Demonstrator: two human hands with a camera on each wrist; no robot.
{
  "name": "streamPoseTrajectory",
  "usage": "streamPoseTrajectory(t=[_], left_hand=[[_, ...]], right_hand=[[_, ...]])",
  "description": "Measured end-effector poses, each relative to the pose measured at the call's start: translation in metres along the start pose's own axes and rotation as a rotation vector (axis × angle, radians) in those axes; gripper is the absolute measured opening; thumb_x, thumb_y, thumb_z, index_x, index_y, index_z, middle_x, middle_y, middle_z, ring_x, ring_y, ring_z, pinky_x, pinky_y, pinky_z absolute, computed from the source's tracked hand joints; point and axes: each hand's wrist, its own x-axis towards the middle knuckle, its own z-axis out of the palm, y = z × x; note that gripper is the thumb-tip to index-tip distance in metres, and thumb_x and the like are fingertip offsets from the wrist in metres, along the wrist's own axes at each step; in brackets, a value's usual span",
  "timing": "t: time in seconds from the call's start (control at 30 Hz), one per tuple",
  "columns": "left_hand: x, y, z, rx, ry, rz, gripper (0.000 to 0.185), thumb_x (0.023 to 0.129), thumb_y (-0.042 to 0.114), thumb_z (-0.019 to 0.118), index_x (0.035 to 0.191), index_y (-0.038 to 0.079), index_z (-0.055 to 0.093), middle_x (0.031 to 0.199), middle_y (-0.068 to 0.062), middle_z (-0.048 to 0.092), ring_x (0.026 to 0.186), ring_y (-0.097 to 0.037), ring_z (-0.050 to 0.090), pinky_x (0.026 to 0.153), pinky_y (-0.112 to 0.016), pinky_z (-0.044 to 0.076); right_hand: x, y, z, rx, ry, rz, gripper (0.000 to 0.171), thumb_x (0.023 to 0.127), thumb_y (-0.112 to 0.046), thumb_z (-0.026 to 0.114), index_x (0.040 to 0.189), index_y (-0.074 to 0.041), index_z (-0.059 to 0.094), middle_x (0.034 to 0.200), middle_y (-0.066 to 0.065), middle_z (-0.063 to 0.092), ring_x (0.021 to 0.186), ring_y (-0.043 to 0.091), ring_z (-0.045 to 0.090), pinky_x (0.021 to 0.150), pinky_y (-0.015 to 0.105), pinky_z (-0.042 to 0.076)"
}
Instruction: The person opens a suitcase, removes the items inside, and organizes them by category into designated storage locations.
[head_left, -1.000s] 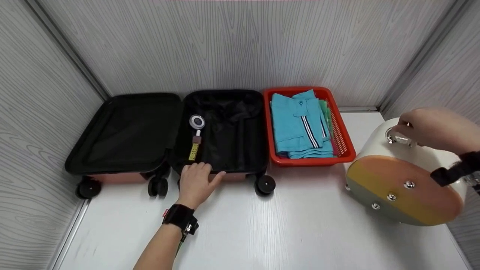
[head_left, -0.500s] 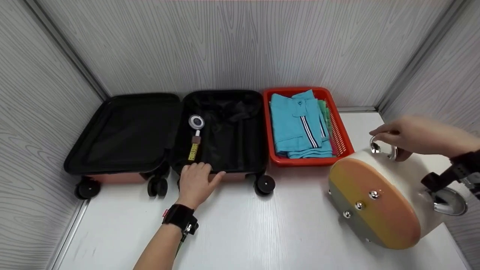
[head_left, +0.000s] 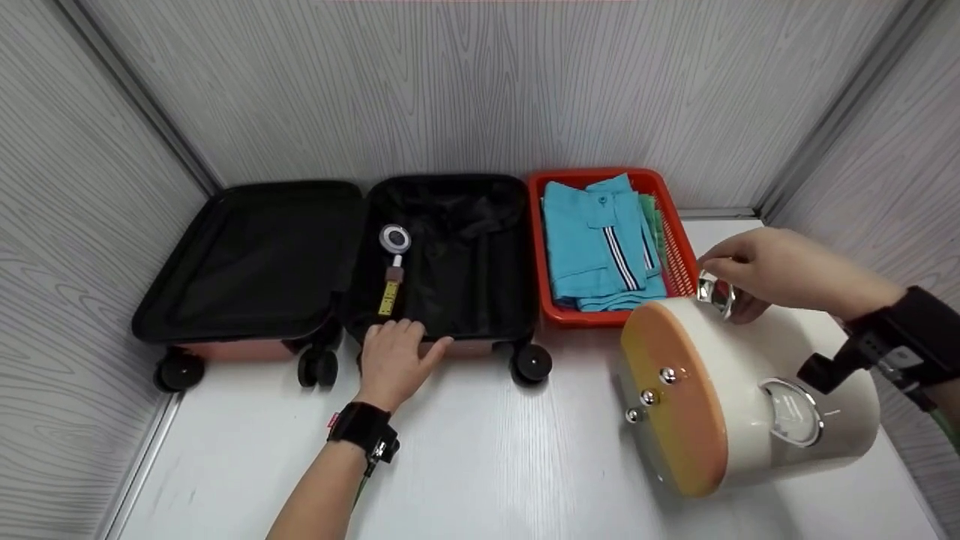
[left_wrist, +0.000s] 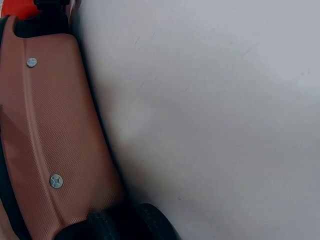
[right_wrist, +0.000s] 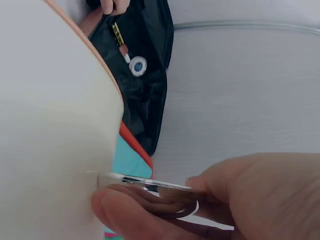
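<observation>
My right hand (head_left: pixel 757 270) curls its fingers round a chrome handle (head_left: pixel 717 292) on a cream rounded box (head_left: pixel 810 405). That box stands tilted, its flat orange, yellow and grey-green face (head_left: pixel 679 420) with several silver ball knobs turned left. Another chrome ring-shaped handle (head_left: pixel 795 412) shows on its near side. My left hand (head_left: pixel 394 360) rests on the front rim of an open black-lined suitcase (head_left: pixel 465 277), fingertips over the edge and thumb spread out. The suitcase's outside is pink-brown and ribbed (left_wrist: pixel 65 125) in the left wrist view. The right wrist view shows the handle (right_wrist: pixel 150 187) between thumb and fingers.
Inside the suitcase lies a round white dial (head_left: pixel 395 238) with a yellow marked strip (head_left: pixel 388 298). Its other half (head_left: pixel 255 262) lies open on the left. A red basket (head_left: pixel 579 321) holds folded blue shorts (head_left: pixel 592 247). White panels wall the table (head_left: pixel 480 450) behind and at both sides.
The right hand has carried the box leftward, and the box has turned so its coloured face points more to the left. The left hand has stayed on the suitcase rim.
</observation>
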Motion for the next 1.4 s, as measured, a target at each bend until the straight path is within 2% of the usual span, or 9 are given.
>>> streamPoseTrajectory(t=[0.2, 0.77, 0.83, 0.93, 1.07, 1.17, 1.23, 1.3, 1.4], left_hand=[[0.000, -0.001, 0.001, 0.001, 0.012, 0.003, 0.064, 0.100, 0.074, 0.035, 0.082, 0.016, 0.054, 0.078, -0.003, 0.051, 0.078, -0.028, 0.050, 0.083, -0.047, 0.038], [0.000, -0.005, 0.003, -0.002, 0.022, 0.010, 0.062, 0.100, 0.073, 0.037, 0.081, 0.015, 0.052, 0.076, -0.003, 0.048, 0.075, -0.027, 0.047, 0.081, -0.045, 0.037], [0.000, -0.004, 0.004, 0.003, 0.020, 0.011, 0.063, 0.099, 0.074, 0.035, 0.081, 0.015, 0.052, 0.077, -0.003, 0.048, 0.076, -0.027, 0.048, 0.082, -0.046, 0.038], [-0.001, -0.003, 0.004, 0.000, 0.017, 0.011, 0.064, 0.099, 0.075, 0.034, 0.081, 0.016, 0.052, 0.077, -0.003, 0.048, 0.076, -0.027, 0.047, 0.082, -0.046, 0.038], [-0.002, -0.002, 0.004, -0.004, 0.020, 0.010, 0.064, 0.099, 0.074, 0.035, 0.081, 0.015, 0.052, 0.077, -0.003, 0.049, 0.076, -0.028, 0.048, 0.083, -0.046, 0.038], [-0.002, -0.001, 0.002, -0.004, 0.027, 0.009, 0.063, 0.100, 0.073, 0.036, 0.082, 0.015, 0.053, 0.078, -0.004, 0.050, 0.077, -0.028, 0.049, 0.083, -0.046, 0.038], [-0.002, -0.001, 0.001, -0.004, 0.026, 0.007, 0.063, 0.100, 0.073, 0.037, 0.082, 0.015, 0.055, 0.078, -0.004, 0.051, 0.078, -0.028, 0.050, 0.083, -0.047, 0.038], [-0.002, -0.001, -0.001, -0.003, 0.017, 0.003, 0.064, 0.100, 0.073, 0.036, 0.083, 0.015, 0.056, 0.079, -0.004, 0.052, 0.078, -0.029, 0.050, 0.084, -0.047, 0.039], [-0.001, -0.002, -0.005, -0.003, -0.011, -0.004, 0.064, 0.100, 0.073, 0.036, 0.085, 0.014, 0.057, 0.080, -0.004, 0.053, 0.080, -0.029, 0.051, 0.084, -0.047, 0.039]], right_hand=[[0.007, -0.014, 0.011, 0.080, 0.011, -0.003, 0.035, 0.108, -0.024, 0.051, 0.119, 0.005, 0.067, 0.083, 0.009, 0.072, 0.069, 0.024, 0.074, 0.066, 0.035, 0.061], [0.009, -0.028, 0.020, 0.200, 0.015, -0.027, 0.040, 0.107, -0.034, 0.055, 0.118, 0.002, 0.067, 0.087, 0.014, 0.070, 0.078, 0.026, 0.074, 0.070, 0.036, 0.062], [0.003, -0.024, 0.015, 0.191, 0.018, -0.037, 0.040, 0.108, -0.032, 0.053, 0.125, 0.002, 0.064, 0.092, 0.015, 0.072, 0.083, 0.026, 0.074, 0.073, 0.035, 0.062], [-0.012, -0.014, 0.007, 0.060, 0.048, -0.077, 0.041, 0.107, -0.026, 0.054, 0.140, -0.002, 0.059, 0.105, 0.012, 0.073, 0.094, 0.025, 0.072, 0.081, 0.038, 0.060], [-0.036, 0.009, 0.003, -0.185, 0.049, -0.158, 0.060, 0.098, -0.030, 0.072, 0.151, -0.011, 0.051, 0.138, 0.013, 0.062, 0.127, 0.034, 0.057, 0.098, 0.055, 0.048], [-0.051, 0.026, 0.010, -0.223, -0.005, -0.195, 0.089, 0.082, -0.037, 0.087, 0.156, -0.014, 0.044, 0.158, 0.019, 0.040, 0.145, 0.043, 0.034, 0.106, 0.065, 0.035], [-0.057, 0.034, 0.020, -0.211, -0.035, -0.199, 0.106, 0.072, -0.039, 0.093, 0.159, -0.013, 0.037, 0.163, 0.020, 0.030, 0.149, 0.045, 0.025, 0.118, 0.050, 0.027], [-0.061, 0.039, 0.032, -0.198, -0.049, -0.212, 0.118, 0.065, -0.039, 0.096, 0.161, -0.013, 0.033, 0.166, 0.017, 0.025, 0.151, 0.043, 0.019, 0.118, 0.028, 0.018], [-0.063, 0.041, 0.046, -0.249, -0.042, -0.238, 0.129, 0.059, -0.043, 0.097, 0.163, -0.011, 0.028, 0.167, 0.016, 0.021, 0.151, 0.043, 0.017, 0.117, 0.024, 0.017]])
